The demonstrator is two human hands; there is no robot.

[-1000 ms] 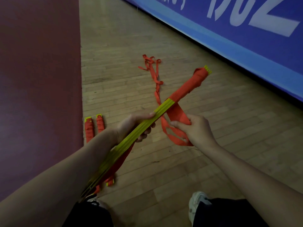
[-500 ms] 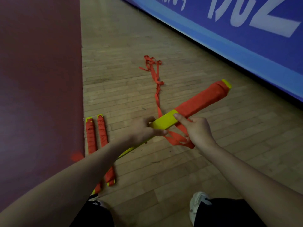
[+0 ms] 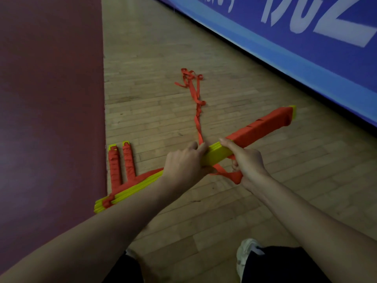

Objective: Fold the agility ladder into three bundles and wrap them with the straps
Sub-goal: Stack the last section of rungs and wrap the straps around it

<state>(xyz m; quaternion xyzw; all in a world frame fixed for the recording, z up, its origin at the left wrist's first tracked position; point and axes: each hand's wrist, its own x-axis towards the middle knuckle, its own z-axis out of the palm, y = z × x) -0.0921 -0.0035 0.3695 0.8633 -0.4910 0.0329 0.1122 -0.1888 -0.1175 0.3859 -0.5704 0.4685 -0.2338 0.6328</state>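
Note:
A bundle of yellow ladder rungs (image 3: 216, 157) is held nearly level above the floor. Its far right half is wound in orange strap (image 3: 263, 127). My left hand (image 3: 183, 166) grips the bundle at its middle. My right hand (image 3: 247, 162) grips it just to the right, with a loop of the orange strap (image 3: 232, 176) hanging under its palm. The loose strap tail (image 3: 196, 103) trails away over the floor to a tangle. Two wrapped bundles (image 3: 121, 166) lie side by side on the floor at the left.
A dark red mat (image 3: 51, 99) borders the wooden floor on the left. A blue banner (image 3: 285, 48) runs along the right. My white shoe (image 3: 247, 254) and dark shorts show at the bottom.
The bundle has swung down from a steep tilt to nearly level and turned its flat face up. My right hand moved from the hanging strap onto the bundle.

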